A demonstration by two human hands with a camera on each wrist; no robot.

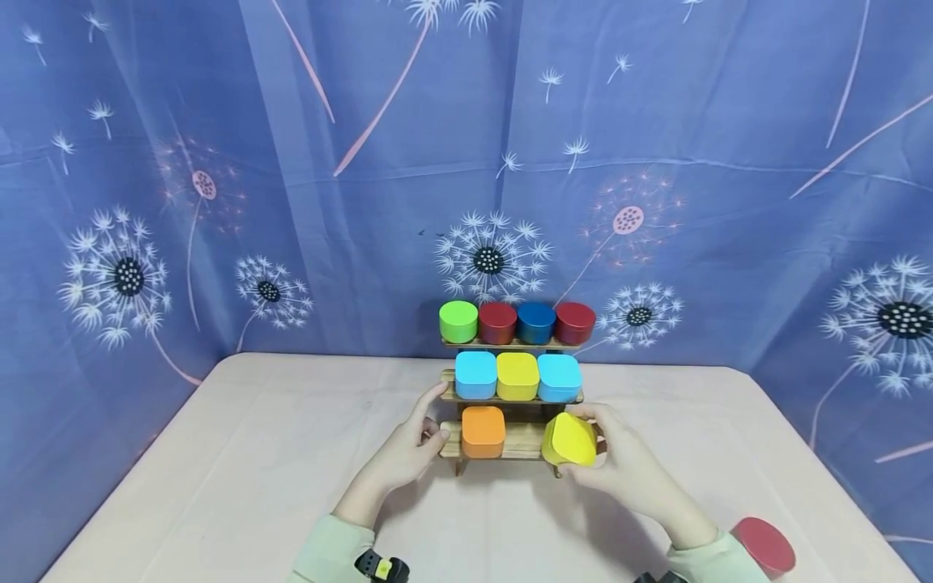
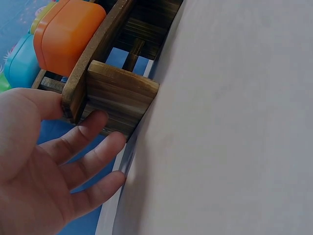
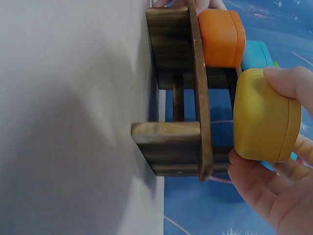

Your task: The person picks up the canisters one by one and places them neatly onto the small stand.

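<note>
A three-tier wooden stand point(image 1: 521, 437) holds small lidded boxes. My right hand point(image 1: 608, 461) grips a yellow square box point(image 3: 264, 117) between thumb and fingers. In the head view the box is tilted at the right end of the bottom tier; in the right wrist view it is just above the shelf board. My left hand point(image 1: 404, 453) touches the stand's left end, its thumb at the bottom tier and fingers loosely extended beside the side panel point(image 2: 120, 90). An orange square box point(image 1: 483, 432) sits on the bottom tier's left part.
On the middle tier stand a light blue box point(image 1: 476, 375), another yellow box point(image 1: 517, 376) and a second light blue box point(image 1: 560, 378). Round green point(image 1: 458, 322), red and dark blue boxes line the top tier. A red round box point(image 1: 764, 546) lies at the table's front right.
</note>
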